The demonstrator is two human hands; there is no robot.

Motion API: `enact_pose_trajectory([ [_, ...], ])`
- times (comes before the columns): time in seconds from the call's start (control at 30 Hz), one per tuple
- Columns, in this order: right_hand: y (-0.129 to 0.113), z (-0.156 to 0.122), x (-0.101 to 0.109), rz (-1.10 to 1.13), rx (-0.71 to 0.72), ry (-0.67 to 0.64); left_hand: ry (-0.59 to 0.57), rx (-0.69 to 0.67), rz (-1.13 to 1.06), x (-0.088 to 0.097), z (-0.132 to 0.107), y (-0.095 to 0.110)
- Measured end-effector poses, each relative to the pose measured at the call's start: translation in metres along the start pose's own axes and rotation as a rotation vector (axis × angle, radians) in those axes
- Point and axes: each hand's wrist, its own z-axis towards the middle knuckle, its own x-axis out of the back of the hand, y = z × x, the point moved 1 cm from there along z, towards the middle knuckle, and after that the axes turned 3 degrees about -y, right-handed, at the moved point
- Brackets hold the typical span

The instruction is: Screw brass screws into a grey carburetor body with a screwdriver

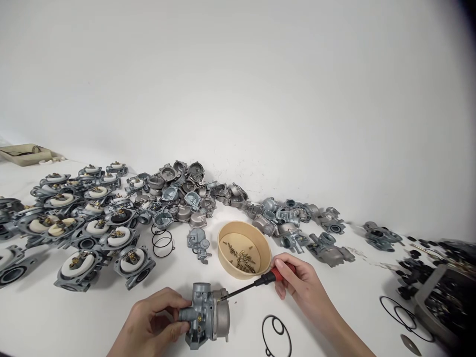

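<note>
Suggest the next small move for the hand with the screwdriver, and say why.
Probably a gentle turn of the screwdriver by the right hand: its tip appears to meet the grey metal part near the seam, while the left hand grips that part on the opposite side. Whether the tip is fully seated is too small to tell.

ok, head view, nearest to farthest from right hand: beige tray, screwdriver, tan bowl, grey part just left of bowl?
1. Screwdriver: held in right hand.
2. Tan bowl: just beyond, left.
3. Grey part: left of bowl.
4. Beige tray: far left, back.
</note>
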Motion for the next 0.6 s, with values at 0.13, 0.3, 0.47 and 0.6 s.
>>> enact_pose_trajectory([
  [0.13, -0.0034, -0.0005, -0.0025, -0.003, -0.011, 0.019, -0.014, 0.013, 0.011, 0.0005, 0.0003, 0.0019],
  [0.3, -0.0021, -0.0005, -0.0019, -0.002, 0.006, 0.018, -0.023, 0.004, 0.014, 0.0001, 0.0017, 0.0082],
  [0.47, -0.003, -0.0022, -0.0012, -0.012, 0.049, 0.012, -0.023, 0.039, 0.003, 0.0002, 0.0014, 0.0083],
  [0.6, -0.0045, -0.0032, -0.0015, 0.008, 0.08, 0.014, -0.022, 0.05, -0.002, 0.0, 0.002, 0.0068],
])
